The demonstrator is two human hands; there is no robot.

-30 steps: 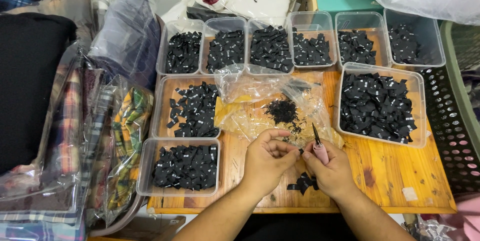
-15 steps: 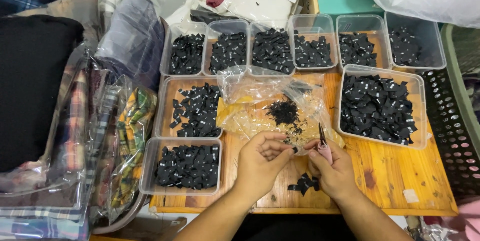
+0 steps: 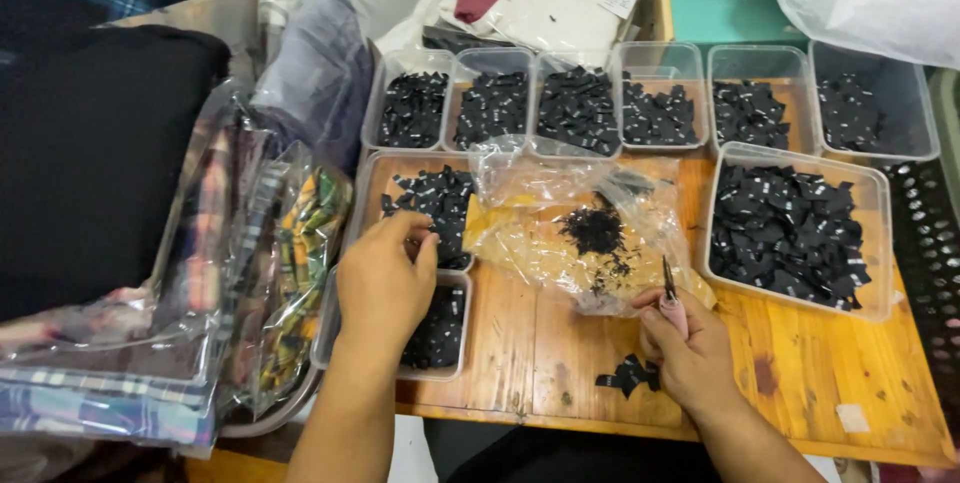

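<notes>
**Small black labels sorted by hand at a crowded wooden bench**

A person's left hand (image 3: 385, 278) reaches over a clear plastic tray (image 3: 372, 183) of small black fabric labels (image 3: 440, 205), fingers curled down and pinched together at the tips just above the pile; whether a label is actually caught between them cannot be told from this angle. The right hand (image 3: 690, 348) rests low on the wooden table (image 3: 800, 383), closed around a slim pink-handled snipping tool (image 3: 671, 298) whose dark blades point upward.

Between the hands lies a crumpled clear plastic bag (image 3: 570, 233) with a scatter of dark trimmings on it, and a few loose black labels (image 3: 628, 375) sit on the bare wood just left of the right wrist. A row of six more trays (image 3: 650, 63) lines the back of the table, and a larger tray (image 3: 875, 243) stands to the right, all holding the same black pieces. Bagged plaid garments (image 3: 250, 273) are stacked at the left.

The labels look featherweight, thin and limp, likely to cling together in a heap and slide off one another. A fingertip pinch at one edge seems the surest hold; a broader grab would probably lift several at once.
</notes>
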